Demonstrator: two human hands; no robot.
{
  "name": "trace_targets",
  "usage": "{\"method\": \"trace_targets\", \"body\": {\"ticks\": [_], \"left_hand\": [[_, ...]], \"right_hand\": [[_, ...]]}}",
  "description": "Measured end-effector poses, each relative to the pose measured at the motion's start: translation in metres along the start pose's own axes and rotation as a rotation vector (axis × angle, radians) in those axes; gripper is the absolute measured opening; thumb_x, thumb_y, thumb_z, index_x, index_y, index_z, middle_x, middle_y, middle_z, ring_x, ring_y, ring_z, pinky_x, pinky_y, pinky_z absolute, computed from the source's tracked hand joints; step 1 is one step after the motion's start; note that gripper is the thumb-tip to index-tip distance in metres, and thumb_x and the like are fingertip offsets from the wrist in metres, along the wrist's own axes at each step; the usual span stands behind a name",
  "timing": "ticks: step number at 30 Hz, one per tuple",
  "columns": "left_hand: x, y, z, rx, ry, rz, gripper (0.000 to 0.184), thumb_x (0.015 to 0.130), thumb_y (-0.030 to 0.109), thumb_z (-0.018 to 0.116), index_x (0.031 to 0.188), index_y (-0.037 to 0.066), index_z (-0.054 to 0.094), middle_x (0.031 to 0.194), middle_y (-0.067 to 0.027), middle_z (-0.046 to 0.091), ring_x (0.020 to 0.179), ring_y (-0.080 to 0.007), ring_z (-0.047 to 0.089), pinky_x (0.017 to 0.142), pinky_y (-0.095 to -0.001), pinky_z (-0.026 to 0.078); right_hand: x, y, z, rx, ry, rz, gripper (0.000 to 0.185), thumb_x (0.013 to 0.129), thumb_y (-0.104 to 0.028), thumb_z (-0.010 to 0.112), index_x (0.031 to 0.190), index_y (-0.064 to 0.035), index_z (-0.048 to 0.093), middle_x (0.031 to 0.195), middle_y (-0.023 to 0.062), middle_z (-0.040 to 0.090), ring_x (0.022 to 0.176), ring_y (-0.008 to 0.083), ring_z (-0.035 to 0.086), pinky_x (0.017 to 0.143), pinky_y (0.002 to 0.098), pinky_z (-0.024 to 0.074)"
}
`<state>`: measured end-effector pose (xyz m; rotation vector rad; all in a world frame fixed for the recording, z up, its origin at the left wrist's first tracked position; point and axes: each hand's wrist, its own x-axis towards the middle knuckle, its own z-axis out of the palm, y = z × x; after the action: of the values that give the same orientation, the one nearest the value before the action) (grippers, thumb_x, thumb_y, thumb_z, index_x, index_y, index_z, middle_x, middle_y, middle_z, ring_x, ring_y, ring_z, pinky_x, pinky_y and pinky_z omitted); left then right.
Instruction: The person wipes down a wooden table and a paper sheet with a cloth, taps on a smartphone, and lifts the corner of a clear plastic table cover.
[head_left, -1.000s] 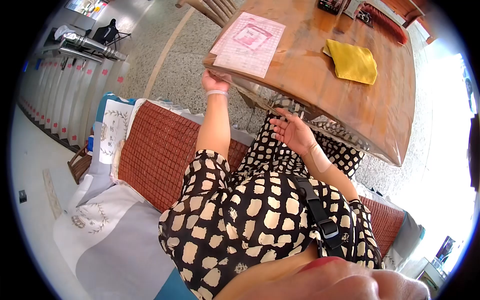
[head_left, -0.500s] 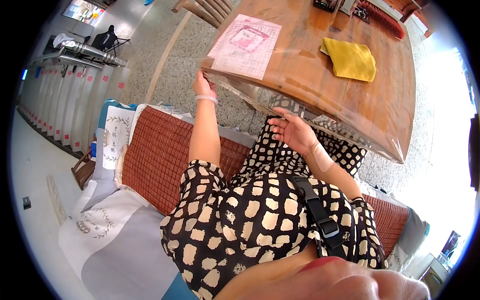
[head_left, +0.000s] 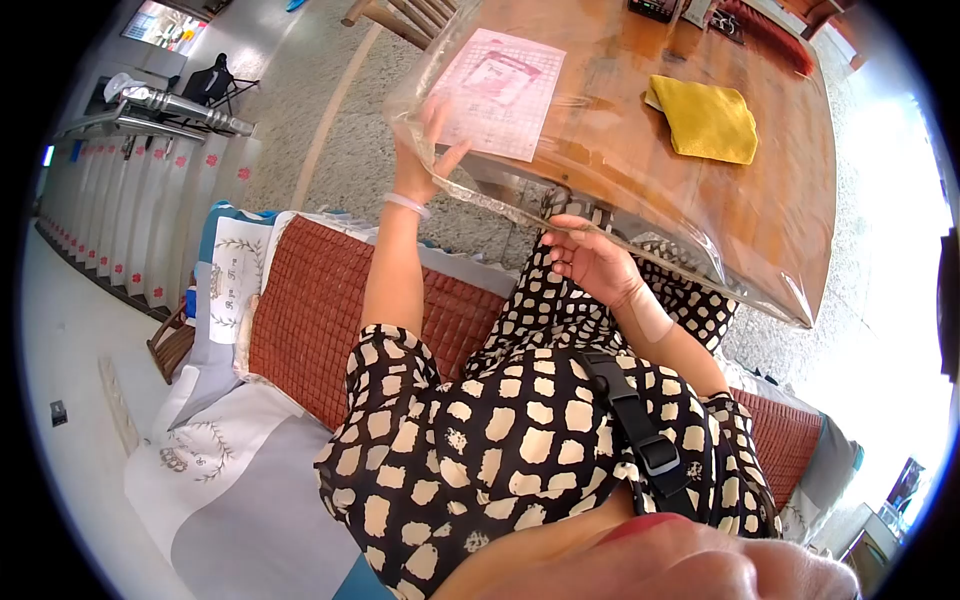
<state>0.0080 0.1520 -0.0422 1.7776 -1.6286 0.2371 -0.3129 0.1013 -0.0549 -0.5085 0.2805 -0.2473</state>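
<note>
A clear plastic table cover (head_left: 705, 250) lies over the wooden table (head_left: 600, 110), and its near edge hangs over the front. At the table's left front corner, my left hand (head_left: 420, 165) is under the lifted plastic, with its fingers spread and the thumb apart. The cover's edge curves around that wrist. Farther right, my right hand (head_left: 598, 268) has its fingers curled at the hanging edge and pinches it. Close to my left fingers, a pink printed sheet (head_left: 500, 95) rests on the tabletop. A folded yellow cloth (head_left: 705, 120) sits to the right.
A reddish woven seat mat (head_left: 320, 300) covers the bench beneath me. A wooden chair (head_left: 410, 20) stands beyond the table's left side. At the table's far end are a red-bristled brush (head_left: 765, 40) and a dark item (head_left: 652, 8). A pleated curtain (head_left: 140, 210) stands at left.
My left hand has gone from gripping the cover's corner to spreading its fingers under it, raising the plastic there. My right hand stays at the edge, its fingers slightly more closed.
</note>
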Motion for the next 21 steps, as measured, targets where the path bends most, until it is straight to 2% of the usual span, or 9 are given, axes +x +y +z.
{"method": "trace_targets", "body": {"ticks": [4,7,10,13,16,21], "left_hand": [[0.012,0.001,-0.012,0.238,-0.164,0.046,0.066,0.082,0.055,0.060,0.132,0.012,0.051,0.140,-0.0185,0.043,0.130,-0.0377,0.039,0.106,-0.0477,0.031],[0.017,-0.006,-0.015,0.318,-0.250,0.064,0.067,0.082,0.055,0.059,0.133,0.012,0.051,0.140,-0.0194,0.042,0.129,-0.0384,0.040,0.106,-0.0488,0.030],[0.020,-0.012,-0.010,0.365,-0.220,0.056,0.060,0.082,0.052,0.062,0.129,0.015,0.054,0.135,-0.0186,0.049,0.127,-0.0350,0.043,0.107,-0.0524,0.025],[0.026,-0.023,-0.007,0.296,-0.248,0.042,0.058,0.083,0.050,0.061,0.129,0.016,0.054,0.138,-0.0168,0.047,0.128,-0.0327,0.043,0.109,-0.0501,0.024],[0.033,-0.027,-0.005,0.214,-0.294,-0.039,0.056,0.084,0.041,0.063,0.132,0.014,0.053,0.141,-0.0162,0.044,0.130,-0.0332,0.041,0.109,-0.0428,0.029],[0.031,-0.037,0.000,0.157,-0.272,-0.056,0.059,0.085,0.043,0.061,0.132,0.010,0.051,0.140,-0.0150,0.045,0.128,-0.0330,0.044,0.109,-0.0405,0.031]], "right_hand": [[-0.005,0.003,0.003,0.007,0.050,0.028,0.042,0.091,-0.023,0.055,0.127,-0.0048,0.048,0.109,0.0082,0.060,0.091,0.0156,0.058,0.081,0.0292,0.0471],[-0.003,0.002,0.002,-0.015,0.049,0.026,0.043,0.091,-0.024,0.055,0.128,-0.0049,0.048,0.109,0.0079,0.060,0.091,0.0150,0.058,0.080,0.0288,0.0471],[-0.004,0.002,0.003,-0.020,0.069,0.022,0.043,0.091,-0.025,0.055,0.128,-0.0050,0.047,0.108,0.0076,0.060,0.089,0.0144,0.058,0.079,0.0283,0.0471],[-0.005,0.002,0.006,-0.025,0.087,0.028,0.044,0.091,-0.024,0.055,0.129,-0.0050,0.046,0.108,0.0075,0.061,0.088,0.0141,0.058,0.078,0.0282,0.0472],[-0.006,0.001,0.006,-0.010,0.074,0.018,0.045,0.091,-0.024,0.055,0.131,-0.0050,0.045,0.107,0.0078,0.061,0.088,0.0141,0.058,0.078,0.0285,0.0473],[-0.006,0.001,0.007,-0.005,0.077,0.014,0.046,0.091,-0.023,0.054,0.133,-0.0049,0.044,0.108,0.0085,0.061,0.088,0.0142,0.058,0.079,0.0288,0.0477]]}}
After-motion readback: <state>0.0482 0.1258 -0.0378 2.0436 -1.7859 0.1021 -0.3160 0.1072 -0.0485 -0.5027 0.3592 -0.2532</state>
